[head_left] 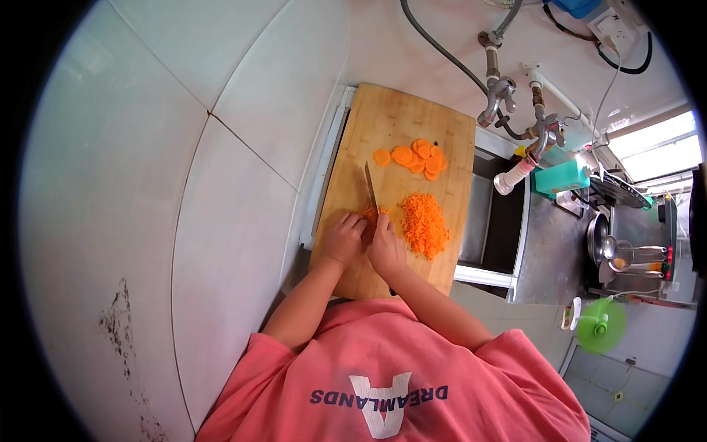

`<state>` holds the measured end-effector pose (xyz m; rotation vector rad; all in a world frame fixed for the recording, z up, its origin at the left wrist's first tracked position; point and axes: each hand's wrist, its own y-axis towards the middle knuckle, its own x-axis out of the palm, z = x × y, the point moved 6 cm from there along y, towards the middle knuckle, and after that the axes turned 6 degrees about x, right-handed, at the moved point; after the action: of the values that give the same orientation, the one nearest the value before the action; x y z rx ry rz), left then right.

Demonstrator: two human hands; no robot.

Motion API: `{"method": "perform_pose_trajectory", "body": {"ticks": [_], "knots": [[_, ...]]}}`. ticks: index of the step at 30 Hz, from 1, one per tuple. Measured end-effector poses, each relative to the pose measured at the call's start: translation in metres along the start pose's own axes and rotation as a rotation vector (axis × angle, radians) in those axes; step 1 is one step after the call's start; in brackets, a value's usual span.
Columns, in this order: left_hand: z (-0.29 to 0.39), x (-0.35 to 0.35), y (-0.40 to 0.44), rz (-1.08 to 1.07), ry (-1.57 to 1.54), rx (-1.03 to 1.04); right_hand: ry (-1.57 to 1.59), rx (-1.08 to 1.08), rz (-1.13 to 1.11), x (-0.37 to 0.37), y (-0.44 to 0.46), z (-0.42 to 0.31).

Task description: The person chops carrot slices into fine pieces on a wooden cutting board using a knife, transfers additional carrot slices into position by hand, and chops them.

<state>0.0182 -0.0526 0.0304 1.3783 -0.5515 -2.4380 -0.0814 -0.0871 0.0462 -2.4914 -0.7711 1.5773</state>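
A kitchen knife (370, 184) is in my right hand (387, 247), its blade pointing away from me over the wooden cutting board (361, 118). My left hand (345, 237) rests on the board just left of the blade, fingers curled against a small bit of carrot (370, 214). Part of that carrot is hidden by the fingers and the knife. To the right of my hands lies a heap of finely chopped carrot (425, 227). Round carrot slices (421, 158) lie overlapping farther up the board, with one slice (381, 157) apart at their left.
The board lies across a sink (482, 214). Taps (501, 99) and hoses stick out above its far right side. A tiled wall (243, 184) runs close on the left. Along the right counter stand a teal container (563, 177) and a pan (598, 237).
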Motion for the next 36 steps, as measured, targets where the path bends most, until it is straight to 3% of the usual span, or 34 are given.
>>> {"method": "perform_pose_trajectory", "body": {"ticks": [11, 36], "knots": [[0.002, 0.007, -0.001, 0.004, 0.063, 0.007, 0.145, 0.037, 0.083, -0.011, -0.004, 0.013], [0.000, 0.004, -0.005, 0.018, 0.040, 0.033, 0.007, 0.006, 0.019, -0.010, -0.017, 0.004]]}}
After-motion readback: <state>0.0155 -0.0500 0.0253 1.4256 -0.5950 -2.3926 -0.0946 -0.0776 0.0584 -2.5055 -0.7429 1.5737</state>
